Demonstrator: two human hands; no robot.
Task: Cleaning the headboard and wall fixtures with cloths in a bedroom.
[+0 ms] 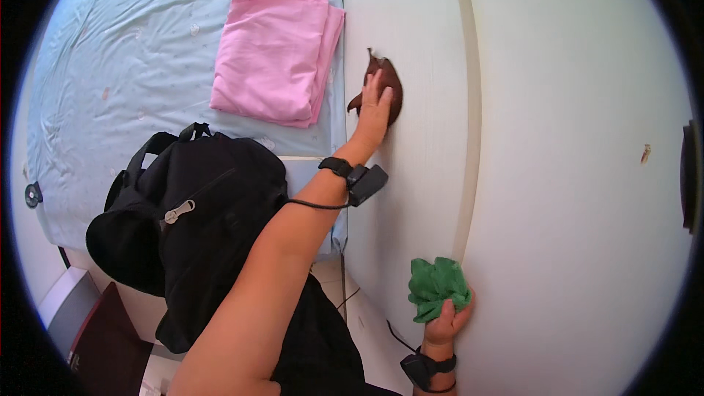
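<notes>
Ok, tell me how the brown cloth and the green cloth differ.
The brown cloth lies flat against the white panel under the left hand; the green cloth is bunched up in the grip of the right hand. The brown cloth is higher on the panel, near the bed; the green cloth is lower, by the panel's ridge. Brown is dark, green bright. Both are small rags, each in one hand.

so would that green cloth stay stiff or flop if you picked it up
The green cloth would probably flop: it sits bunched in soft folds in the right hand. It looks light, since a loose grip holds it up. Its crumpled folds suggest it wouldn't slip easily.
</notes>
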